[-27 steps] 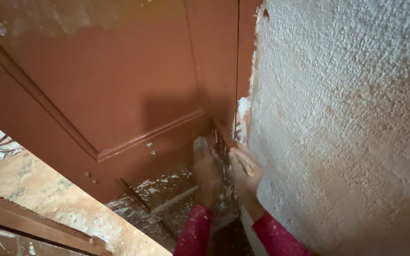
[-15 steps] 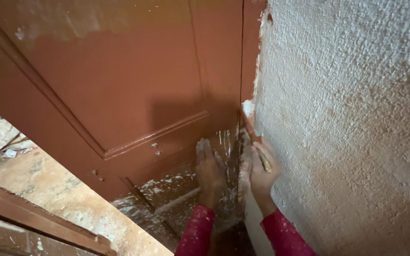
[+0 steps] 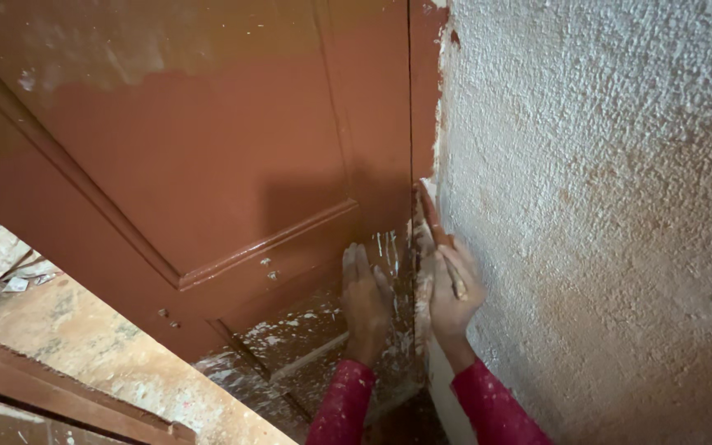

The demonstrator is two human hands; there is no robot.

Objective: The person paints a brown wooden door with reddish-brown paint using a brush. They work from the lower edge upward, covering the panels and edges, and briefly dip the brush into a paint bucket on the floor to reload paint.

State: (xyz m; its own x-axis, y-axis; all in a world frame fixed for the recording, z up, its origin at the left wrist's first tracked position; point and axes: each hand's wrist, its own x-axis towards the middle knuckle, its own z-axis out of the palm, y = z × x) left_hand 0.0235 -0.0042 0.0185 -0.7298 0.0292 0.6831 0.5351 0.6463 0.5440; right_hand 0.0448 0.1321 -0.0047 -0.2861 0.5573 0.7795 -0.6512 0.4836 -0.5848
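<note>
Paintbrush (image 3: pixel 434 222) has slid higher up the door edge (image 3: pixel 412 165), right hand (image 3: pixel 453 288) gripping it; our left hand (image 3: pixel 363 298) stays flat, open.

The floor (image 3: pixel 84 354) shows at the lower left, below the door's bottom edge. It is bare and sandy brown, mottled with pale dusty patches and white flecks. At the far left, a few small pale scraps (image 3: pixel 18 283) lie on it, beside thin dark rods (image 3: pixel 22 262) that slant across the ground; what the scraps are cannot be told. A reddish-brown wooden beam (image 3: pixel 67 395) runs across the lower left corner, over the floor, its top face dusted with white specks. Whether it rests on the floor is unclear.
</note>
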